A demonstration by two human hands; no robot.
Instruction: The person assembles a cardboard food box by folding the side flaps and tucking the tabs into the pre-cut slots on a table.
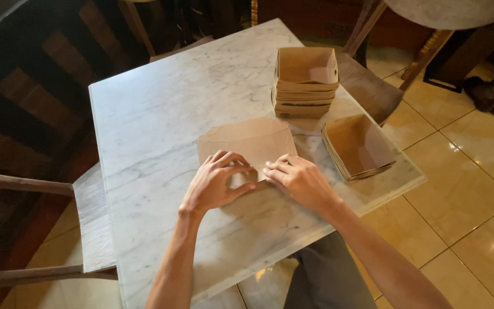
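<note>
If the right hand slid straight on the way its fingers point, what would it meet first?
The right hand points left, so it would probably meet the left hand first, on the flat cardboard sheet.

Warm dim light, floor glare, perhaps slightly soft

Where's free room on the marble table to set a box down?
Bare marble on the table's left half, from the far edge to the near one, left of the flat cardboard. A near strip lies below both hands, left and right. Crowded on the right: box stack and the nested boxes.
</note>
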